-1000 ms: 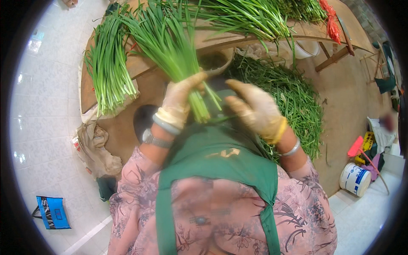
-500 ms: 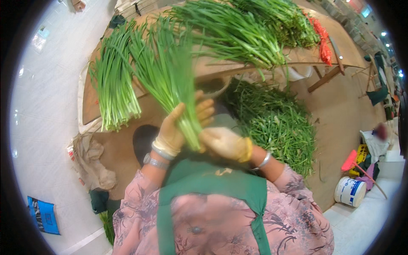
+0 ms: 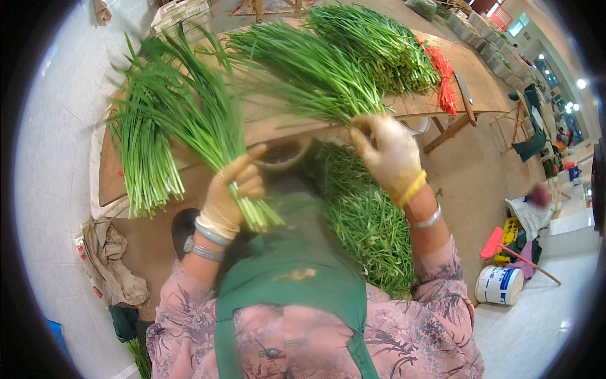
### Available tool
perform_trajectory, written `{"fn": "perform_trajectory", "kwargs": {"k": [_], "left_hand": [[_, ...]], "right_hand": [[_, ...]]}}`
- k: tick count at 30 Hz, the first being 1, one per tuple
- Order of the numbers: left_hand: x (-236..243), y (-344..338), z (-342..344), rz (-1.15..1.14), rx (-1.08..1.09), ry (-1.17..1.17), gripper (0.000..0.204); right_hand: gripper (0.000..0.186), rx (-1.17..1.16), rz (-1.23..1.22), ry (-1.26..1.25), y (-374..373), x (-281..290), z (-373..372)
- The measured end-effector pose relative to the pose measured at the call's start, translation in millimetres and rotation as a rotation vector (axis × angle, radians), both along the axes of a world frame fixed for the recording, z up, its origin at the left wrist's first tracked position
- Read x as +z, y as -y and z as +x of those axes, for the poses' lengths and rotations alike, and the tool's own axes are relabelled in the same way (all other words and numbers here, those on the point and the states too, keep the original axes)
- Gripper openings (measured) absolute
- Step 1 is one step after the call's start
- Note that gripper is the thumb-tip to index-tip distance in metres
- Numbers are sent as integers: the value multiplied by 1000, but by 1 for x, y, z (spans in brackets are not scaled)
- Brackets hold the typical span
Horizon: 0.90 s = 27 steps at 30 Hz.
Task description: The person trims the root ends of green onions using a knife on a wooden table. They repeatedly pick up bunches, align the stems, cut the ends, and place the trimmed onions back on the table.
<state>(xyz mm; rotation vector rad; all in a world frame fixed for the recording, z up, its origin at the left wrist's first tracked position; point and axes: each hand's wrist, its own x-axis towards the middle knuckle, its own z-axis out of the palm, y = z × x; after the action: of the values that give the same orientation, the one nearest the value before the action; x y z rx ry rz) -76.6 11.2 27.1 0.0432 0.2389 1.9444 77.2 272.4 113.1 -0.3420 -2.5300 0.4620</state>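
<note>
My gloved left hand (image 3: 232, 189) is wrapped around the lower stems of a bunch of garlic chives (image 3: 205, 120). The pale cut ends stick out below my fist, and the leaves fan up and left over the table. My gloved right hand (image 3: 386, 148) reaches to the near edge of a larger pile of garlic chives (image 3: 309, 69), its thumb and fingers closed at the stem ends there. At the left end of the table another laid-out bunch of chives (image 3: 148, 158) lies partly under the leaves of the held bunch.
The wooden table (image 3: 265, 120) carries another chive heap (image 3: 385, 50), red ties (image 3: 444, 82) and a knife (image 3: 466, 98). A mound of loose green trimmings (image 3: 372, 234) lies below it. To the right stand a white bucket (image 3: 499, 284) and a pink-headed broom (image 3: 492, 243).
My right hand has left the held bunch and moved up and right to the pile on the table. My left hand has shifted left and down, still holding its bunch. The view has turned slightly.
</note>
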Motion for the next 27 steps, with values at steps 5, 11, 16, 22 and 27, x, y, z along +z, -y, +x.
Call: {"fn": "perform_trajectory", "kwargs": {"k": [5,11,16,22,27], "left_hand": [[-3,-7,11,-42,57,-35,36],[5,15,19,-230,171,-81,26],[14,9,27,-218,178,-90,24],[4,3,23,-210,131,-86,24],[1,3,34,-415,190,-153,31]], "right_hand": [[22,-148,285,206,-43,-27,-47],[20,-94,266,-84,-17,-47,-39],[20,-132,261,-88,-36,-60,-49],[15,-68,337,-47,-42,-51,-51],[12,142,100,-310,4,-28,-29]]}}
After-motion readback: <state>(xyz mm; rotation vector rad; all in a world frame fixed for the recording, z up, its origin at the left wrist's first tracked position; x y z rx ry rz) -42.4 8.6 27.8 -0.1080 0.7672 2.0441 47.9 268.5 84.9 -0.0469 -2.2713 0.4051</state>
